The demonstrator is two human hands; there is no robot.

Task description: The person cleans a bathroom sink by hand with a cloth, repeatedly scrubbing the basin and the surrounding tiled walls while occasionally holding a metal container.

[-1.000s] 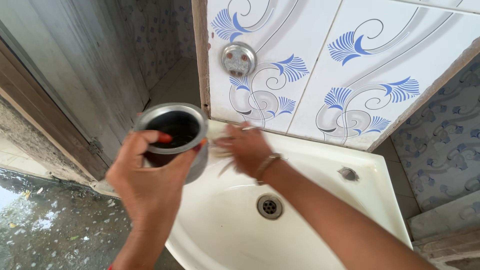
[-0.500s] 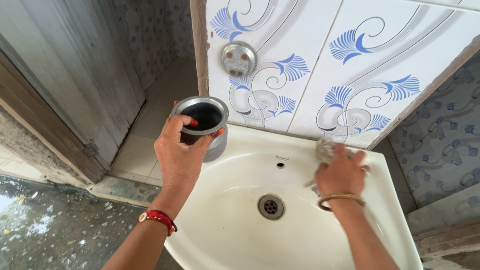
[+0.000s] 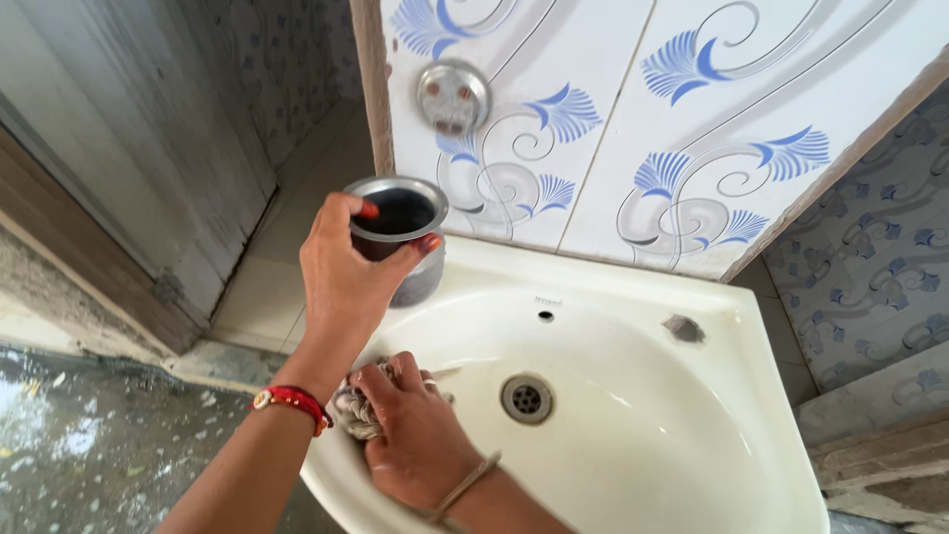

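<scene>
Shifted since earlier frame: right hand, from basin's far rim to near-left wall, fingers pinching scrubber. Left hand gripped upright steel tumbler directly above.

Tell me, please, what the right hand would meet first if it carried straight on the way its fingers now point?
Probably the left forearm: the right hand, clutching a scrubber, points left across the sink, though depth is unclear.

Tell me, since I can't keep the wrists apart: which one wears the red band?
The left hand, gripping the grey metal tumbler, has the red bracelet. The right hand, squeezing a grey scrubber, wears a thin gold-coloured bangle.
</scene>
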